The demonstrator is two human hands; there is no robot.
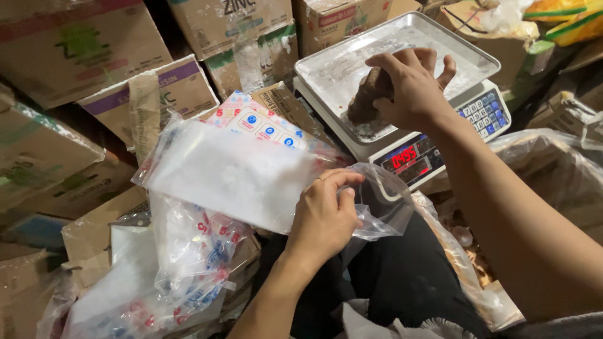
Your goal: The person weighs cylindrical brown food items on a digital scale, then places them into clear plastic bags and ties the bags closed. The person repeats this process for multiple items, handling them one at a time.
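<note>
My left hand pinches the open mouth of a clear plastic bag filled with white powder, which lies across my lap. My right hand grips a brown scoop-like tool and presses it onto the metal tray of a white digital scale. A patch of white powder sits on the tray beneath the brown tool. The scale's red number display is lit.
More filled bags with red and blue print are piled at lower left. Cardboard boxes are stacked along the back and left. A large clear plastic sack lies at right, behind my forearm.
</note>
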